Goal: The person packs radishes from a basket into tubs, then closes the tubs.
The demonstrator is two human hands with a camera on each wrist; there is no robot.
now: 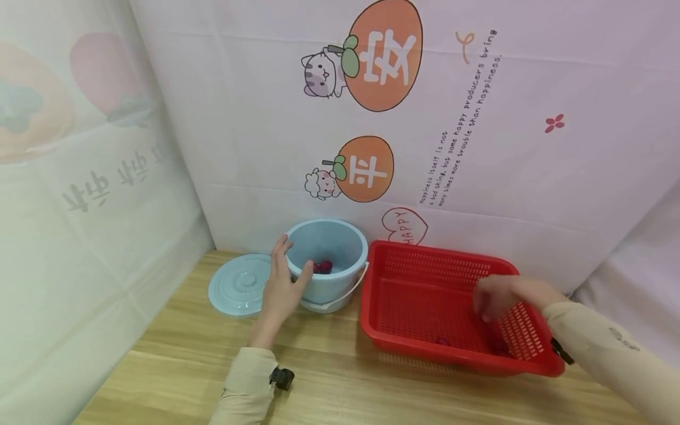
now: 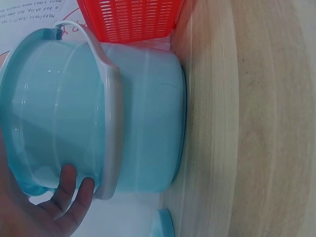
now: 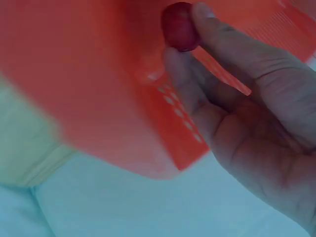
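Round red object (image 3: 179,27), smooth, in right fingers (image 3: 185,81), perforated plastic basket (image 1: 425,304)

One bucket (image 2: 148,118), one lid (image 1: 239,286), one basket (image 1: 425,351) and at least three round red objects (image 3: 179,27) show, perhaps more.

Beige left sleeve (image 1: 241,383) with a black wrist device (image 1: 284,378); beige right sleeve (image 1: 595,348) with dark marking (image 1: 624,339), black fitting (image 1: 562,351)

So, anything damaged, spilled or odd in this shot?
Thin dark curved line on the bucket, left wrist view: odd against the smooth blue; hair or scratch, can't tell. No spill visible: red balls show only in bucket, basket and right hand.
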